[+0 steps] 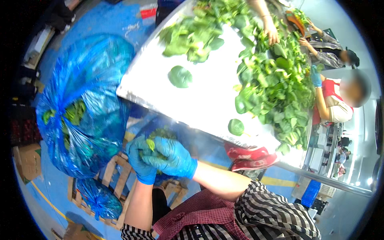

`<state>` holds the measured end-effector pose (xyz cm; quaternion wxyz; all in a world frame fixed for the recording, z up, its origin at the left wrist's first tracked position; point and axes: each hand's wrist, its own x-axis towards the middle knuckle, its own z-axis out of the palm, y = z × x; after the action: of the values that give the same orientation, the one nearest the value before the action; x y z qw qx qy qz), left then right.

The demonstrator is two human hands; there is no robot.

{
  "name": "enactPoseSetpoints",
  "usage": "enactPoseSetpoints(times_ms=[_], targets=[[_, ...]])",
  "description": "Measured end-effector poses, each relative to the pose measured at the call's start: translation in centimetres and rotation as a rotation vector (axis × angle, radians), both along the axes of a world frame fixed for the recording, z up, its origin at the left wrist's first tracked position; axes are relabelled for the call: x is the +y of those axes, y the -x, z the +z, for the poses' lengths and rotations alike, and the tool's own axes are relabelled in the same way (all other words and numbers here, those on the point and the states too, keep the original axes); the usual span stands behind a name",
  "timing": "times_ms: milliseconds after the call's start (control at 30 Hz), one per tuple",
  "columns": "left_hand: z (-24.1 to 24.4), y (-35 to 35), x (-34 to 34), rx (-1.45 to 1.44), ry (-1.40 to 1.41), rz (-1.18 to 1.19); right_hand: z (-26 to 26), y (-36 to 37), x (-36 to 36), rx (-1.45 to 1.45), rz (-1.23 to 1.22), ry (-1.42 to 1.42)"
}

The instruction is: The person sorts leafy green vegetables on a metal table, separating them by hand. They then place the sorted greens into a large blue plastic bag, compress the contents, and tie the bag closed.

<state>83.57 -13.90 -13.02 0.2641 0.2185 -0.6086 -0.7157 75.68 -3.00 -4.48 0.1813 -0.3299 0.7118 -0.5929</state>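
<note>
My left hand [140, 163] and my right hand [174, 156], both in blue disposable gloves, are cupped together in front of me. Pressed between them are green leaves, mostly hidden by the fingers; a small yellow-green leaf [150, 145] pokes out at the top. Below and behind the hands, a blue plastic bag [160, 118] with dark greenery in it shows partly. The metal-edged table [204, 99] lies just beyond, with a heap of leafy green vegetables [279, 87] along its right side. Single round leaves [180, 76] lie apart on its bright surface.
A big tied blue bag of greens [90, 99] stands at left, a smaller bag [97, 198] below it on a wooden pallet [115, 174]. Another person's bare hand [271, 31] reaches into the heap. Two co-workers stand along the far side. Red cloth [249, 156] hangs beside the table edge.
</note>
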Motion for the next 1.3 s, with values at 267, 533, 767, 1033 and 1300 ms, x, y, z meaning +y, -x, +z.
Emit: enactPoseSetpoints(times_ms=[267,533,767,1033,1300], targets=[[11.0,19.5,-2.1,-0.316,1.228,-0.370,6.7,18.9,0.1,-0.124,-0.370,0.070],[8.5,31.7,-1.3,-0.424,1.393,-0.480,7.5,43.9,6.2,0.552,-0.654,-0.426],[8.5,32.2,-1.8,-0.441,1.400,-0.543,6.7,63.0,-1.2,0.590,-0.598,-0.819],[8.3,33.3,-2.3,-0.554,1.388,-0.690,1.8,71.5,-5.0,0.417,-0.230,-0.957],[7.7,33.1,-2.0,-0.404,1.337,-0.555,6.0,51.9,-0.5,0.524,0.226,-0.965]])
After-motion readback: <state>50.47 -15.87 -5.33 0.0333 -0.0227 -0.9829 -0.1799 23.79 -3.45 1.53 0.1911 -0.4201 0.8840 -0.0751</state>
